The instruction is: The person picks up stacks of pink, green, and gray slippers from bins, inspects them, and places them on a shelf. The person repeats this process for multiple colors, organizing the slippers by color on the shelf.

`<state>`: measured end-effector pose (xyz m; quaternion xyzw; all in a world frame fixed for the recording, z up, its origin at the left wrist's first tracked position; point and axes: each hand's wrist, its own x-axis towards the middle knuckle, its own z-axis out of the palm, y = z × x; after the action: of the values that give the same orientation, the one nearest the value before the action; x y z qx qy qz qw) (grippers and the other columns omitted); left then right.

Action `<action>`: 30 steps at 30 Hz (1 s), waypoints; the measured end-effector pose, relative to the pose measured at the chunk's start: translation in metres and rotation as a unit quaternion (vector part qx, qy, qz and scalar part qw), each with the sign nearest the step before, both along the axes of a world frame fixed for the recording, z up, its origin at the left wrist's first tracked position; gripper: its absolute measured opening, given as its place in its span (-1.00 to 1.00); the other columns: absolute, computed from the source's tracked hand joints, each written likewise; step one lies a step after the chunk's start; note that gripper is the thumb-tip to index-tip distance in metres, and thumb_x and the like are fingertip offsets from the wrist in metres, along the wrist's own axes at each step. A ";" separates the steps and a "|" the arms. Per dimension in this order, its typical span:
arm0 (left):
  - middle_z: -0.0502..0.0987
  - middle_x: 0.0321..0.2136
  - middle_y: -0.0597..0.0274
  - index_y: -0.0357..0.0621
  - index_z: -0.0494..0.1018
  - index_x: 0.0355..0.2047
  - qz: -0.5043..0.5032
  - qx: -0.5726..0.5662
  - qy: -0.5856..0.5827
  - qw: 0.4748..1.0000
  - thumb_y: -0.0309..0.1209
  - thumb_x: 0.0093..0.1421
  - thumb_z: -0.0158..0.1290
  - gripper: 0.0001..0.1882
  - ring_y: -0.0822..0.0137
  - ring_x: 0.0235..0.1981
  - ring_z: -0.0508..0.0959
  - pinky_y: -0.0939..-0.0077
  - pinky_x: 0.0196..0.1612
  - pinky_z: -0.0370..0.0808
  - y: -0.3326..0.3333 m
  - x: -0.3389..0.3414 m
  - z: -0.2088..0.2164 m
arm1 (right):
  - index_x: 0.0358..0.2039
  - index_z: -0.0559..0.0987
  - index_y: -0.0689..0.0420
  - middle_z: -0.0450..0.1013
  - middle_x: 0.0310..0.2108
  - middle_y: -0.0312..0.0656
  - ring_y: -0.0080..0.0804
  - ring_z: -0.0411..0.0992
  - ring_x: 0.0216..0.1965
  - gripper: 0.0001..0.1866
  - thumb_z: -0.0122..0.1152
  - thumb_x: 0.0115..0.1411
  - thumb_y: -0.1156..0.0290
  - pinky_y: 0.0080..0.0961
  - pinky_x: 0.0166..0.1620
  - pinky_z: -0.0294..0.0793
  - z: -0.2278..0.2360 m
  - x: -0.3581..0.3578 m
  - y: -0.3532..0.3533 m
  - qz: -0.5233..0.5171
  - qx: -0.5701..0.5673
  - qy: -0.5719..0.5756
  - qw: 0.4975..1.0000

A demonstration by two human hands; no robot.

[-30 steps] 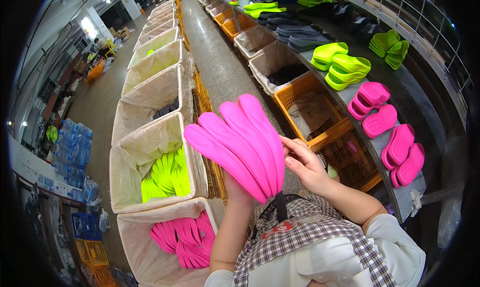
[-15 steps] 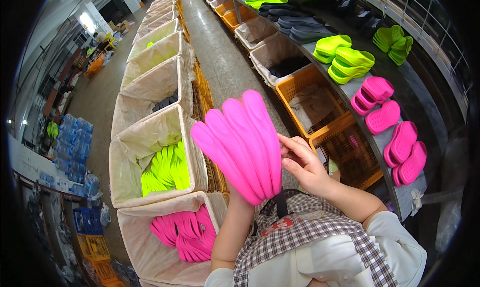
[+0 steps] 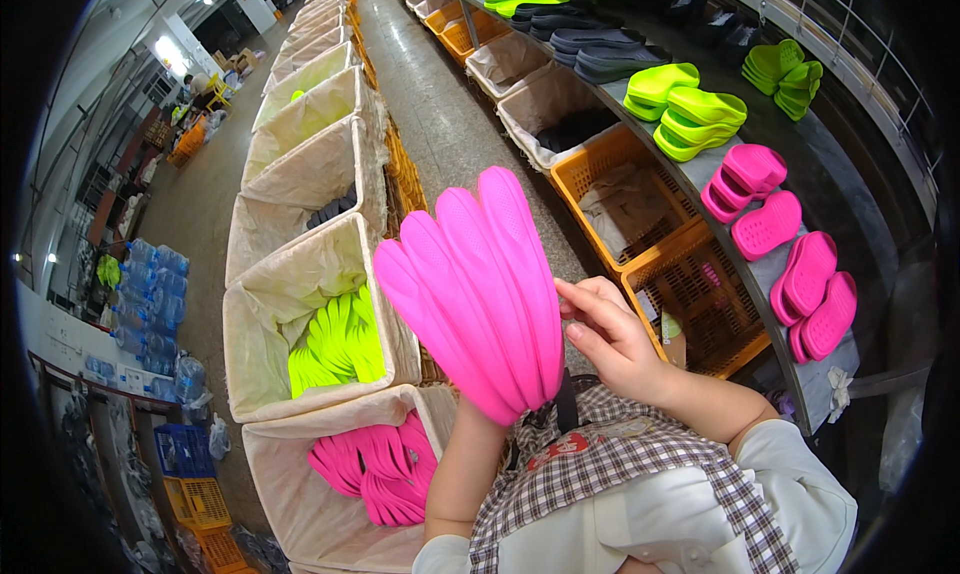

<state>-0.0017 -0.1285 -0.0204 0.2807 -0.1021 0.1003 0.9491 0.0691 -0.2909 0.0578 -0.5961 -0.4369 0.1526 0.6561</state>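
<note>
A fanned stack of pink slipper soles (image 3: 475, 304) stands upright in front of me, their broad ends spread at the top and bunched at the bottom. My left hand (image 3: 482, 424) holds it from below, its fingers hidden behind the soles. At the stack's right edge is my right hand (image 3: 612, 334), fingers bent and thumb drawn toward them; the fingertips reach the edge of the rightmost sole. Whatever lies between them is too small to make out. Below and left, a cloth-lined bin (image 3: 290, 474) contains many more pink soles (image 3: 385, 469).
Another lined bin (image 3: 250, 344) with neon green pieces (image 3: 338, 344) heads a row running away on the left. To the right, pink slippers (image 3: 828, 314) and green slippers (image 3: 700, 124) sit on a long work surface (image 3: 755, 274). Orange crates (image 3: 700, 304) stand beneath it.
The soles in my left hand are spread a little wider at the top and the stack has shifted slightly left. My right hand stays at its edge, nearly unmoved.
</note>
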 end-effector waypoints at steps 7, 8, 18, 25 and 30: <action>0.28 0.14 0.01 -0.21 0.09 0.23 0.010 0.003 0.009 1.000 -0.09 0.34 -0.25 -0.42 0.07 0.13 0.33 0.19 0.14 0.35 0.000 -0.004 -0.001 | 0.16 0.31 0.27 0.24 -0.05 -0.13 -0.40 0.27 -0.03 -0.55 -0.04 0.23 0.58 -0.49 0.07 0.27 -0.001 -0.002 -0.003 -0.007 0.011 -0.016 1.000; 0.27 0.14 0.01 -0.21 0.09 0.23 0.013 0.003 0.010 1.000 -0.09 0.34 -0.25 -0.42 0.07 0.13 0.32 0.19 0.14 0.35 0.000 -0.004 -0.001 | 0.16 0.32 0.27 0.24 -0.02 -0.13 -0.41 0.27 -0.03 -0.55 -0.04 0.24 0.58 -0.48 0.07 0.27 -0.002 -0.002 -0.003 -0.009 0.013 -0.014 1.000; 0.25 0.16 0.01 -0.20 0.07 0.24 0.082 0.006 0.049 0.995 -0.09 0.33 -0.23 -0.41 0.06 0.15 0.31 0.18 0.16 0.32 0.001 -0.008 -0.002 | 0.04 0.38 0.24 0.23 0.15 -0.08 -0.40 0.30 0.05 -0.70 -0.09 0.31 0.51 -0.45 0.13 0.29 -0.012 -0.003 -0.001 0.001 0.090 0.145 0.985; 0.23 0.18 0.00 -0.19 0.06 0.25 0.156 0.016 0.093 0.983 -0.09 0.33 -0.22 -0.40 0.06 0.16 0.29 0.16 0.18 0.31 0.003 -0.016 -0.006 | 0.10 0.28 0.32 0.32 0.05 -0.10 -0.41 0.28 0.08 -0.57 -0.07 0.32 0.32 -0.45 0.17 0.19 -0.014 0.000 -0.003 -0.020 0.056 0.257 0.965; 0.22 0.19 0.00 -0.19 0.05 0.25 0.173 0.032 0.105 0.979 -0.09 0.33 -0.21 -0.39 0.05 0.17 0.28 0.15 0.19 0.30 0.002 -0.019 -0.005 | 0.22 0.20 0.26 0.26 -0.03 -0.17 -0.45 0.25 0.05 -0.43 0.06 0.28 0.28 -0.50 0.15 0.20 -0.015 0.011 0.000 0.015 0.038 0.249 0.968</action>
<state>-0.0205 -0.1261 -0.0255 0.3338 0.0455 0.2297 0.9131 0.0798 -0.2912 0.0431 -0.5074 -0.2736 0.2893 0.7642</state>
